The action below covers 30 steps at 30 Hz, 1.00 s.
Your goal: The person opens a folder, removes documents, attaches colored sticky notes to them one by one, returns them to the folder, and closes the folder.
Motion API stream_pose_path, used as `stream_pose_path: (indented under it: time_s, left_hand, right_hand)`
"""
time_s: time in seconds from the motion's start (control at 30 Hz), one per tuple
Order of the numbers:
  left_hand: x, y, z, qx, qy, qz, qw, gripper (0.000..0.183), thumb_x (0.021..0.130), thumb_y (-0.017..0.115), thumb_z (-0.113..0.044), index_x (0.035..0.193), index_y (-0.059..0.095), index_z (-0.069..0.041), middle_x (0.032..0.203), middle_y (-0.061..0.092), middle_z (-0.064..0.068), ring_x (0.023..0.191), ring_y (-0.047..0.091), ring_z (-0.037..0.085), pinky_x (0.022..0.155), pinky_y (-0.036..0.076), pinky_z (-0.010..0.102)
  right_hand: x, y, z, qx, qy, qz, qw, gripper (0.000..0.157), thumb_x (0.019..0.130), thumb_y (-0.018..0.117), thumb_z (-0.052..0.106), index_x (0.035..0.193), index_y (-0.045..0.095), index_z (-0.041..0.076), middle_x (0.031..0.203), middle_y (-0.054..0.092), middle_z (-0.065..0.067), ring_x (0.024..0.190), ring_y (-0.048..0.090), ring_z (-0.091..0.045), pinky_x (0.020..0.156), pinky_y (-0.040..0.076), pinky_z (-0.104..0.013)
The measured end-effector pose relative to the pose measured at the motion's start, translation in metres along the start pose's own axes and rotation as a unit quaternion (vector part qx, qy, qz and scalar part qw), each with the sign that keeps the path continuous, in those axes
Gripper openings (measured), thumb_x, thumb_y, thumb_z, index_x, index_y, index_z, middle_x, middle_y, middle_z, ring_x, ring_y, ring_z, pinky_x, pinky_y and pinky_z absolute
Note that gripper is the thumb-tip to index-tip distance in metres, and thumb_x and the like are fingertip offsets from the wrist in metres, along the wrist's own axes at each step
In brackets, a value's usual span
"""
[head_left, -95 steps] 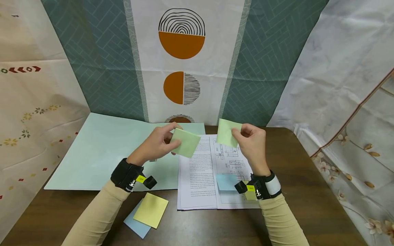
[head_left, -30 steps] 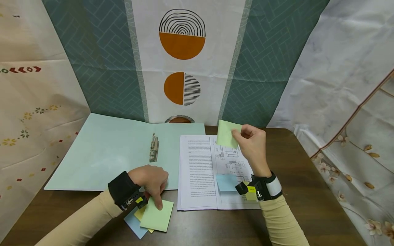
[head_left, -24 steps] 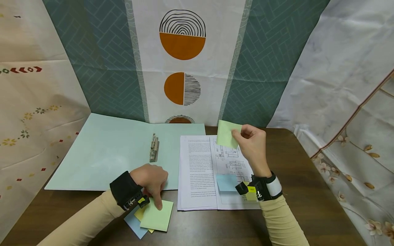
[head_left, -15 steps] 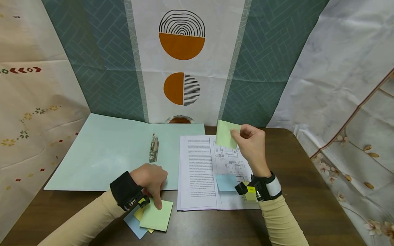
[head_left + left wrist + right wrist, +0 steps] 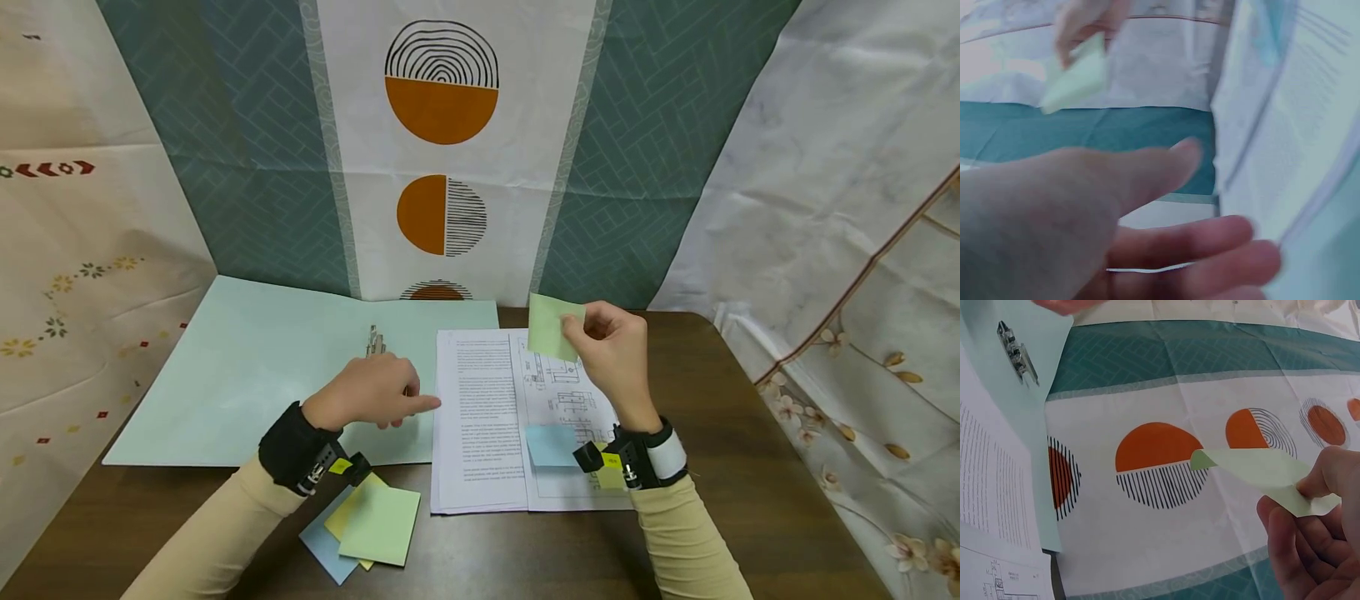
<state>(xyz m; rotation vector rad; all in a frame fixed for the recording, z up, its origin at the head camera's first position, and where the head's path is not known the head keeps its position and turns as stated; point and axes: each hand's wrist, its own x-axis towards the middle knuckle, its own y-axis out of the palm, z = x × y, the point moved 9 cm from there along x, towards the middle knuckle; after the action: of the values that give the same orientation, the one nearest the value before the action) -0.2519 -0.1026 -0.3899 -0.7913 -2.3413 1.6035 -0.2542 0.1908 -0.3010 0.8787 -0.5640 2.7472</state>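
In the head view my right hand [image 5: 617,348] pinches a single green sticky note [image 5: 550,327] above the printed sheets. The right wrist view shows the same sticky note [image 5: 1260,470] between thumb and fingers, one end curling. My left hand [image 5: 375,390] hovers over the edge of the pale green folder [image 5: 262,367], holding nothing, its fingers loose and apart in the left wrist view. Below it on the table lies a green sticky note pad [image 5: 381,527], overlapping a yellow pad [image 5: 341,521] and a blue pad [image 5: 324,542].
Printed sheets [image 5: 480,450] lie right of centre, with a blue sticky note [image 5: 552,446] and a yellow one [image 5: 611,477] on the right page. The folder's metal clip [image 5: 376,342] is partly hidden behind the left hand. A patterned cloth [image 5: 442,158] hangs behind the table.
The left hand has set the green pad down on the other pads, let it go and risen towards the sheets. The right hand has stayed nearly still with its sticky note.
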Motion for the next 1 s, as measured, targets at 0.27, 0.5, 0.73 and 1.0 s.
stream_pose_path:
  time_s: [0.27,0.5,0.73,1.0]
  left_hand:
    - [0.002,-0.051,-0.01,-0.045,0.002,-0.195,0.9799,0.028,0.109,0.072,-0.027,0.09,0.083,-0.011,0.072,0.076,-0.001,0.061,0.057,0.013,0.053,0.037,0.027]
    - [-0.002,-0.074,-0.017,-0.115,0.018,-0.286,0.951,0.025,0.111,0.067,-0.02,0.105,0.086,-0.006,0.087,0.085,0.008,0.069,0.076,0.019,0.06,0.046,0.028]
    - [0.001,-0.079,-0.022,-0.135,0.029,-0.301,0.9434,0.024,0.111,0.068,-0.019,0.111,0.086,-0.003,0.092,0.087,0.011,0.076,0.079,0.024,0.066,0.047,0.029]
    - [0.003,-0.082,-0.025,-0.15,0.04,-0.325,0.9328,0.023,0.11,0.07,-0.018,0.112,0.086,-0.003,0.095,0.087,0.012,0.079,0.081,0.028,0.072,0.051,0.031]
  right_hand:
    - [-0.002,-0.004,0.011,-0.017,-0.062,-0.018,0.998,0.005,0.096,0.076,-0.007,0.097,0.08,-0.01,0.09,0.08,-0.028,0.074,0.065,0.008,0.073,0.056,-0.008]
    - [-0.008,-0.002,0.031,-0.056,-0.192,-0.029,0.979,0.006,0.092,0.075,-0.011,0.09,0.078,-0.007,0.087,0.078,-0.021,0.077,0.073,-0.012,0.086,0.055,-0.005]
    - [-0.017,0.009,0.05,-0.137,-0.305,-0.016,0.942,0.009,0.09,0.076,-0.006,0.096,0.081,-0.003,0.085,0.079,-0.017,0.073,0.075,-0.03,0.076,0.065,-0.029]
    - [-0.029,0.027,0.06,-0.204,-0.386,0.014,0.9,0.008,0.087,0.077,-0.01,0.093,0.078,-0.004,0.086,0.079,-0.017,0.076,0.075,-0.032,0.067,0.067,-0.044]
